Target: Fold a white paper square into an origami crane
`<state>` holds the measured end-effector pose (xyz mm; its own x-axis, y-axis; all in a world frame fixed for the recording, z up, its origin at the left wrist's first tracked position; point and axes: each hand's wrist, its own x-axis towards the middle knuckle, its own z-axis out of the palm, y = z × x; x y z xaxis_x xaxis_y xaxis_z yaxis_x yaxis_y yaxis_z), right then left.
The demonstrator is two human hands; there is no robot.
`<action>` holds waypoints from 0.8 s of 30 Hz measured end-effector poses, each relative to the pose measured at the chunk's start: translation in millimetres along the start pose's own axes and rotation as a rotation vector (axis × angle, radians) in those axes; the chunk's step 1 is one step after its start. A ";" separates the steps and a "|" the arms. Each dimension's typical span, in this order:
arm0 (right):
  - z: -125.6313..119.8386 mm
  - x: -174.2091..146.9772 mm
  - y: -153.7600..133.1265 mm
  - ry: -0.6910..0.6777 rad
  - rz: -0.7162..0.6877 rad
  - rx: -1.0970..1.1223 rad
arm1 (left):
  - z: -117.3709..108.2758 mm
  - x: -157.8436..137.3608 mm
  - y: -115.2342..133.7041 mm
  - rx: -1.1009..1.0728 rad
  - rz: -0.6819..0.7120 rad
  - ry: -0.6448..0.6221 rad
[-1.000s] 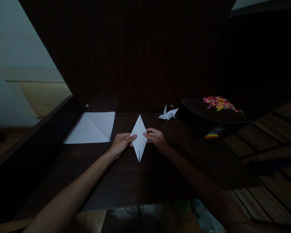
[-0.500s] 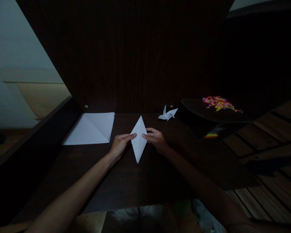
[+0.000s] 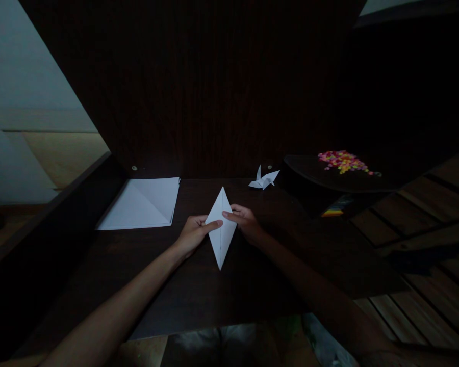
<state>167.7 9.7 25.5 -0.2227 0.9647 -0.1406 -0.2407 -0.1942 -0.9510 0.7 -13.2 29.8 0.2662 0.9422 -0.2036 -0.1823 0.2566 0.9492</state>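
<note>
Left grip [image 3: 192,235] pinches left side of diamond [image 3: 222,238], right grip [image 3: 247,222] its right. Crane [image 3: 264,181] on worktop [image 3: 191,300] beyond, rightward; sheets [image 3: 145,203] at left.

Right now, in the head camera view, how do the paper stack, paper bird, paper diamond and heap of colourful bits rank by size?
Largest to smallest, as they look:
1. Paper stack
2. Paper diamond, partly covered by thumbs
3. Heap of colourful bits, wide but low
4. Paper bird

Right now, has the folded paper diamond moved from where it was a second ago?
Yes. The paper diamond is slightly lower in the view, judged against the resting paper bird.
</note>
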 end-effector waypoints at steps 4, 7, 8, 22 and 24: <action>-3.1 -0.1 -0.1 0.013 -0.053 -0.017 | -0.4 -2.5 0.1 0.106 -0.038 -0.096; -6.1 0.2 -1.7 0.051 -0.074 -0.052 | -1.0 -2.4 -0.5 0.162 -0.067 -0.135; -6.8 0.3 -2.2 0.069 -0.076 -0.061 | -1.0 -2.3 -0.6 0.170 -0.077 -0.145; -4.2 1.2 -4.4 0.181 -0.152 -0.071 | 0.0 -1.8 -4.8 0.152 -0.121 -0.206; -6.1 2.5 -3.3 0.211 -0.161 -0.088 | -0.1 -2.6 -4.1 0.181 -0.115 -0.226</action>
<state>173.7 13.8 26.6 0.0154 0.9994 -0.0315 -0.1721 -0.0283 -0.9847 0.6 -16.6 26.4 0.4826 0.8324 -0.2726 0.0270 0.2969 0.9545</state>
